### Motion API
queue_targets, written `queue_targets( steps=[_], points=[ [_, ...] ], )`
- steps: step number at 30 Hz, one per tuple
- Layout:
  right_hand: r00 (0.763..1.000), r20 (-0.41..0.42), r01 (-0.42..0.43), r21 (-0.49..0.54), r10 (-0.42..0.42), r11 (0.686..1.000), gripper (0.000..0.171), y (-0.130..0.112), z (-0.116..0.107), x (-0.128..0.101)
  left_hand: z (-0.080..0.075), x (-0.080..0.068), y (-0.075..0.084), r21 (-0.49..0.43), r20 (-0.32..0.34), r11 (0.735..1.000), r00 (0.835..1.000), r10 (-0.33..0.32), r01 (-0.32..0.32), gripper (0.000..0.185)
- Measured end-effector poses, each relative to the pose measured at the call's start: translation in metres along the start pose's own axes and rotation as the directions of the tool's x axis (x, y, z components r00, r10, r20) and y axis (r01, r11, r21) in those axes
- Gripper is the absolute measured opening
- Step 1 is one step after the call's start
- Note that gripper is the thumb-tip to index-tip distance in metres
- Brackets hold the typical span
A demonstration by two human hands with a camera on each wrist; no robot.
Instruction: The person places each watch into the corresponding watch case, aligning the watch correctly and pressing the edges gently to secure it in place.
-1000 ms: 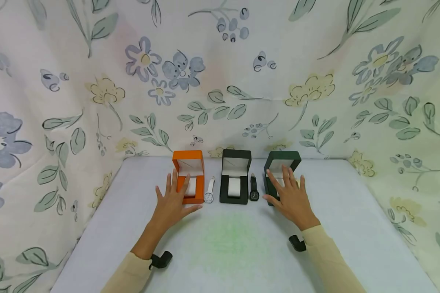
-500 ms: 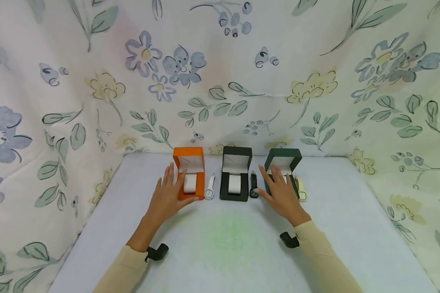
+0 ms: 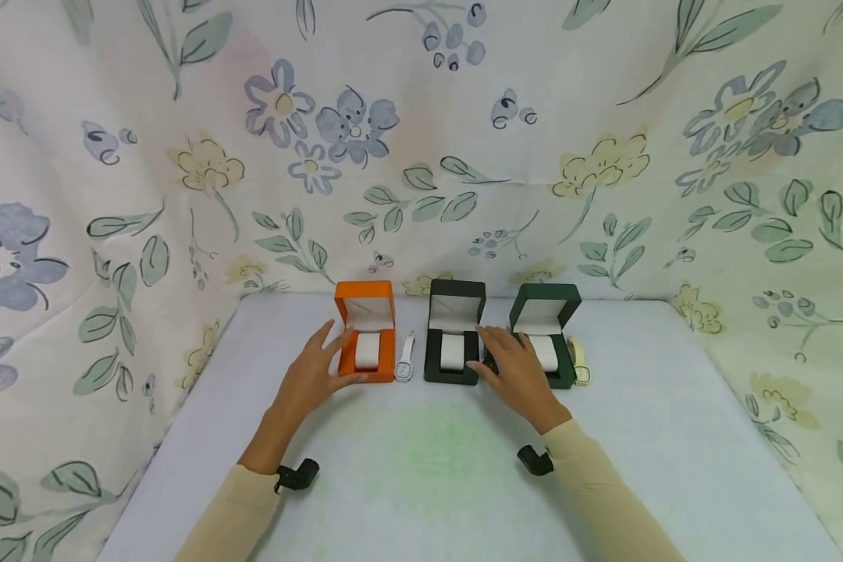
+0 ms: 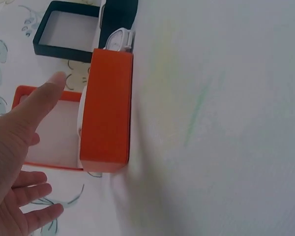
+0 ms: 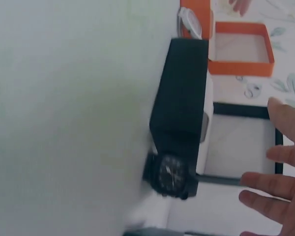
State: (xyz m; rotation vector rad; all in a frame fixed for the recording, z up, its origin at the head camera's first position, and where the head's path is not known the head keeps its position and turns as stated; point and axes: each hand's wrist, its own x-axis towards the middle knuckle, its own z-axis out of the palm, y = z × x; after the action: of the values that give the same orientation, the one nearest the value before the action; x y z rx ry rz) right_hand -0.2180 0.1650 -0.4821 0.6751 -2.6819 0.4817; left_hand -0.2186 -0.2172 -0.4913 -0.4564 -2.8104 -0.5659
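Observation:
Three watch boxes stand with raised lids in a row: an orange box (image 3: 386, 355), a black box (image 3: 432, 367) and a dark green box (image 3: 566, 368), each with a white cushion inside. My left hand (image 3: 307, 380) hovers by the orange box's left side, fingers spread and holding nothing. Above the black watch (image 5: 171, 174), right of the black box, is my right hand (image 3: 520, 382), its fingers extended and mostly hiding that watch in the head view. A white watch (image 3: 403, 365) lies between the orange and black boxes. Right of the green box lies a gold watch (image 3: 581, 367).
A white-covered table (image 3: 421, 476) carries the row near its back edge. Behind and beside it hangs a floral cloth (image 3: 421, 140). Each wrist wears a black camera mount, one on the left (image 3: 298, 474) and one on the right (image 3: 535, 460).
My right hand has moved left, from over the green box to over the black watch, uncovering the gold watch. My left hand has shifted slightly left. Boxes and watches stay in place.

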Motion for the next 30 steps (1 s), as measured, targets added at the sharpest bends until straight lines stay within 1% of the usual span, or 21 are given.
queue_targets(
  steps=[6,10,12,15,20,24,30],
  points=[
    [0.997,-0.055,0.063,0.019,-0.061,0.998,0.050,-0.011,0.009,0.006,0.000,0.003,-0.009,0.041,-0.018,0.999,1.000,0.006,-0.006,0.075],
    [0.996,-0.043,0.082,0.064,-0.080,0.995,0.042,-0.020,0.016,0.011,-0.001,0.004,-0.015,0.024,0.001,1.000,1.000,-0.004,0.004,0.074],
    [0.996,-0.032,0.081,0.093,-0.078,0.992,0.039,-0.025,0.019,0.013,-0.002,0.005,-0.016,0.009,0.014,1.000,1.000,-0.006,0.006,0.075],
    [0.996,-0.041,0.083,0.112,-0.079,0.990,0.038,-0.032,0.022,0.017,-0.003,0.007,-0.016,-0.014,0.032,1.000,0.999,-0.014,0.014,0.076],
    [0.994,-0.064,0.091,0.075,-0.086,0.993,0.035,-0.044,0.027,0.025,-0.003,0.011,-0.015,-0.025,0.075,0.999,0.997,-0.037,0.039,0.078],
    [0.997,-0.038,0.063,0.048,-0.061,0.997,0.033,-0.052,0.034,0.032,-0.003,0.012,-0.016,-0.013,0.112,0.998,0.992,-0.060,0.061,0.078],
    [0.999,-0.001,0.036,0.062,-0.036,0.997,0.033,-0.063,0.047,0.040,-0.002,0.017,-0.018,-0.010,0.139,0.996,0.987,-0.086,0.089,0.074]
  ],
)
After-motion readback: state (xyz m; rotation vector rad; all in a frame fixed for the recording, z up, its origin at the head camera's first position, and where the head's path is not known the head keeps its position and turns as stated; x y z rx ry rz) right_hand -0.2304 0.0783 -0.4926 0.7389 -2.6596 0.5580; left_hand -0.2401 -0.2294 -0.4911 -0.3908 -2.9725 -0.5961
